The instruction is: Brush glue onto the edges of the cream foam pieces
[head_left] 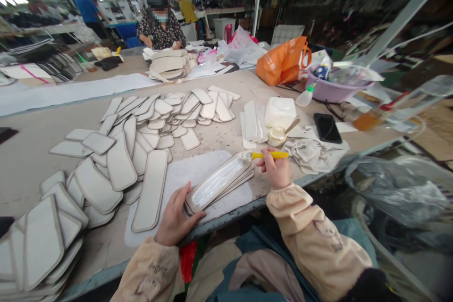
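My right hand (276,170) pinches the yellow handle of a brush (271,155). The brush's pale bristles touch the far end of the top panel in a short, fanned stack of long, rounded panels (219,183). That top panel is wet and glossy with a clear coating. My left hand (176,219) holds the stack's near left corner between thumb and fingers. The stack lies on a white sheet (184,170) at the table's front edge. One long pale panel (150,191) lies left of it. Beyond the brush stands a small cup (276,137) of whitish paste with a flat stick in it.
Many loose pale panels (120,160) spread across the left and middle. A white container (280,112), crumpled cloth (307,151), phone (327,128), orange bag (283,61) and purple basin (339,86) stand to the right. Across the table, a masked person (161,28) works behind stacked panels.
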`<state>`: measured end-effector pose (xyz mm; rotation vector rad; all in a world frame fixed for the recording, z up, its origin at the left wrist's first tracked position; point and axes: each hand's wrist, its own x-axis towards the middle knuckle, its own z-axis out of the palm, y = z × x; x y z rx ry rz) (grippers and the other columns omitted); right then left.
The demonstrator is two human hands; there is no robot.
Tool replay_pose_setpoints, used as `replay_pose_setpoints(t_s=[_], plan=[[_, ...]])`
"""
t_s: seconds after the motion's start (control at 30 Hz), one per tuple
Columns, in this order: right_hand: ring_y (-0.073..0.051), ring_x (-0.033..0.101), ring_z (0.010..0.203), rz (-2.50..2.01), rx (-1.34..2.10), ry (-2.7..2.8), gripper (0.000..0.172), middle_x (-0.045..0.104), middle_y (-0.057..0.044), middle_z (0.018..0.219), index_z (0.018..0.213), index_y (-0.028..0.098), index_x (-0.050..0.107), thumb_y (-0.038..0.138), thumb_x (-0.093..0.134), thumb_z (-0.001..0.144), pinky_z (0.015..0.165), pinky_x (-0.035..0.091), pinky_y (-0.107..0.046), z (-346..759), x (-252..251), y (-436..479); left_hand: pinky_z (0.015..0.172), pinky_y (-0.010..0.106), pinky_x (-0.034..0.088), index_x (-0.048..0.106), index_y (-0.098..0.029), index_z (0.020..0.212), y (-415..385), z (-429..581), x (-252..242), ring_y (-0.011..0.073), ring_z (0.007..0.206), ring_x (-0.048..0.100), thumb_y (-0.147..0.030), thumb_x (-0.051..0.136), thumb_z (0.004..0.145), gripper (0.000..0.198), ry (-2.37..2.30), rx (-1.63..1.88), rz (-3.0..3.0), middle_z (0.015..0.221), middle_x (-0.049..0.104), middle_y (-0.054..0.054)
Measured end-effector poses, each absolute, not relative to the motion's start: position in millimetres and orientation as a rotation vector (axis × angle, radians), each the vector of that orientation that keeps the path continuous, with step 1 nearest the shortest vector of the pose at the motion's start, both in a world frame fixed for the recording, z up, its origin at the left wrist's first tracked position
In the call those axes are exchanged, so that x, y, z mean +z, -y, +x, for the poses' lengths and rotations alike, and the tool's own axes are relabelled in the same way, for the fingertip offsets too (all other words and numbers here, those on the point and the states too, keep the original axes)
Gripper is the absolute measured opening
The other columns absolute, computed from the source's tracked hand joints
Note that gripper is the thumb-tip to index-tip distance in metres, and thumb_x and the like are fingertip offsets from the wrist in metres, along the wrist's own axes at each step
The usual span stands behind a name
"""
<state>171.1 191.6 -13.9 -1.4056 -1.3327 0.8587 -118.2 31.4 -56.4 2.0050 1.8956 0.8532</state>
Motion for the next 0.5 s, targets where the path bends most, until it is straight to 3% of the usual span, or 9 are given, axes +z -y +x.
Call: replay_pose_setpoints(t_s=[0.23, 0.37, 0.5], plan=[[-0.010, 0.047, 0.038, -1.302, 1.069, 1.480, 0.042, 0.058, 0.002, 0.048, 0.075, 0.018, 0.063, 0.056, 0.050, 0.088, 0.044, 0.039, -0.023, 164.1, -15.7, -175.1, 0.102, 0.046, 0.046, 0.031, -0.023, 0.146, -31.1, -117.9, -56.3, 0.0285, 0.119, 0.054, -0.048, 0.072, 0.074, 0.086, -1.897, 0.848, 2.010, 0.125, 0.055, 0.011], [-0.013, 0.057, 0.050, -1.398, 0.898, 1.593, 0.052, 0.059, -0.001, 0.049, 0.051, 0.020, 0.057, 0.052, 0.046, 0.089, 0.061, 0.047, -0.025, 171.2, -16.7, -180.1, 0.102, 0.046, 0.046, 0.033, -0.022, 0.145, -31.4, -118.1, -56.7, 0.0285, 0.118, 0.054, -0.048, 0.072, 0.074, 0.084, -1.910, 0.857, 2.017, 0.124, 0.056, 0.011], [-0.014, 0.060, 0.053, -1.448, 0.773, 1.512, 0.046, 0.058, 0.000, 0.046, 0.054, 0.020, 0.059, 0.048, 0.048, 0.089, 0.067, 0.048, -0.025, 178.4, -14.8, -187.6, 0.103, 0.045, 0.046, 0.033, -0.022, 0.145, -31.1, -118.3, -57.1, 0.0284, 0.119, 0.054, -0.048, 0.072, 0.074, 0.084, -1.909, 0.855, 2.033, 0.126, 0.055, 0.012]])
